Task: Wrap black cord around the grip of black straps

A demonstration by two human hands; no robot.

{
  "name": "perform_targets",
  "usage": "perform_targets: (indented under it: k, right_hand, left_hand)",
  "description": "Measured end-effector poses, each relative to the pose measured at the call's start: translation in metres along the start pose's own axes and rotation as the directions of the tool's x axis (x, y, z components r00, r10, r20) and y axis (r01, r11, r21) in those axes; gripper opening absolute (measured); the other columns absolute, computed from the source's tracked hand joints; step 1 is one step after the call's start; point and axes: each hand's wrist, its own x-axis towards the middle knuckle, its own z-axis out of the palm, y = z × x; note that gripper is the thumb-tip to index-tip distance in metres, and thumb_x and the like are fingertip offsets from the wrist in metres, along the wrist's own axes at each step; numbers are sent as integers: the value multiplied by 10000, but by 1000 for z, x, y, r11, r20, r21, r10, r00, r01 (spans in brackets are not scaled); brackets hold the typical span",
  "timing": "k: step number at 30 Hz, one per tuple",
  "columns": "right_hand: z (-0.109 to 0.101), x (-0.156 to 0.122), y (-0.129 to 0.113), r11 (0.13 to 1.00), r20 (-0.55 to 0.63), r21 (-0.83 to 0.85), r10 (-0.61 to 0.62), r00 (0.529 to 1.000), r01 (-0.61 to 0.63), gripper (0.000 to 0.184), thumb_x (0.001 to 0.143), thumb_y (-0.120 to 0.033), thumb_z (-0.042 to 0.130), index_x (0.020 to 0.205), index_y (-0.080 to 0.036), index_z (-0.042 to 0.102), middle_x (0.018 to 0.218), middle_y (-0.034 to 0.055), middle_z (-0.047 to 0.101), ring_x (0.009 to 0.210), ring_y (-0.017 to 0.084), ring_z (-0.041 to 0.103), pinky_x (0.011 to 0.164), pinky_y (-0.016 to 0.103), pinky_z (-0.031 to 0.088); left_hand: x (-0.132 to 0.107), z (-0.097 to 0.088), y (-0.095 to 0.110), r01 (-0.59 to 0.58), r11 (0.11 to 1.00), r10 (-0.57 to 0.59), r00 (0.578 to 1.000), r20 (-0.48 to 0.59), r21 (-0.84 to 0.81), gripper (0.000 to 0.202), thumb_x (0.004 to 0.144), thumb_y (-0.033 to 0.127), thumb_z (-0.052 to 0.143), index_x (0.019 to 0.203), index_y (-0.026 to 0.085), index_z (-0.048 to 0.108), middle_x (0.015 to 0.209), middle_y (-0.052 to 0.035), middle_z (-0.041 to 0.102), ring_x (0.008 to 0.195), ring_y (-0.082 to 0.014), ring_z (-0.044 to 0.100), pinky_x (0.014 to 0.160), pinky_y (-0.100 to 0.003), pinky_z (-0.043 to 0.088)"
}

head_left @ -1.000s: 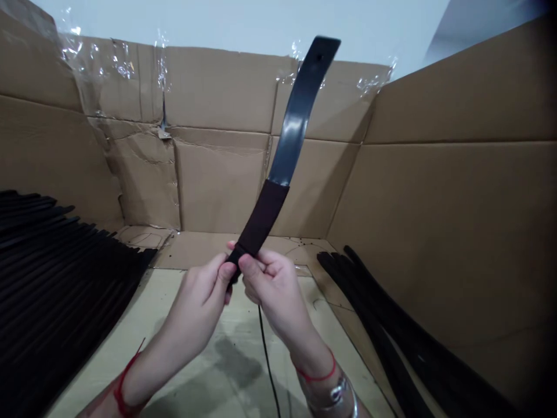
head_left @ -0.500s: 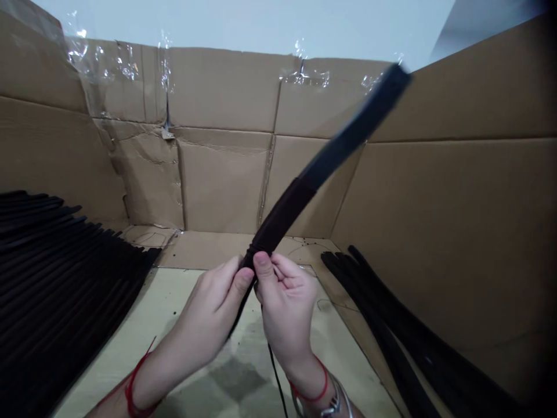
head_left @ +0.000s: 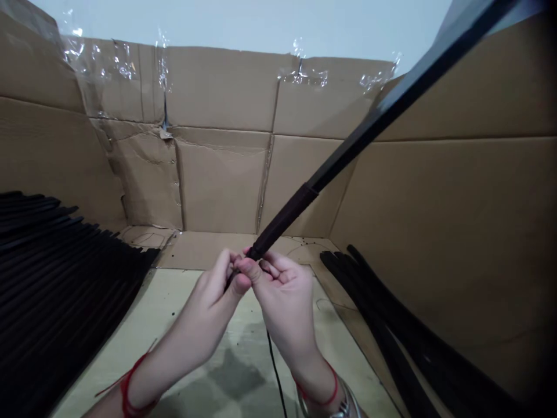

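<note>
A long dark metal strip rises from my hands toward the upper right, and its far end runs out of the picture. Its lower part wears a dark brown sleeve, perhaps fabric or rubber. My left hand and my right hand meet at the sleeve's lower end, both pinching it between thumb and fingers. Their fingers hide the very end of the strip. A thin black cord hangs below my right hand, and I cannot tell where it attaches.
Many black strips lie in a stacked row on the left, with a heap of long black strips on the right. Taped cardboard walls surround a pale board surface beneath my hands.
The strip has swung from nearly upright to a low slant toward the upper right, and its far end has left the picture. My hands have drawn closer together on the sleeve's lower end.
</note>
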Motion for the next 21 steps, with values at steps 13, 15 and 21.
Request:
perform_targets:
  k: [13,15,21]
  right_hand:
    - [-15,5,-3,988,311,50,124,942,-147,335,770,-446,740,842,-119,719,462,-82,374,366,6,180,346,162,131]
    - [-16,6,-1,992,249,71,84,965,-104,313,746,-424,769,837,-127,728,514,-49,468,390,15,250,358,162,183]
    - [-14,10,-2,998,170,21,47,984,-52,278,726,-408,781,738,-146,689,482,-57,438,386,39,255,353,183,203]
  left_hand:
    - [-5,0,10,425,849,-265,856,443,-314,521,907,694,312,781,202,428,452,88,287,335,-70,227,331,-175,249]
    - [-6,0,9,396,870,-257,872,416,-293,511,897,696,348,820,200,444,480,77,335,363,-74,273,354,-175,284]
    - [-1,11,-7,133,966,-101,983,154,-220,485,907,652,423,840,172,456,584,47,398,488,-75,366,463,-175,333]
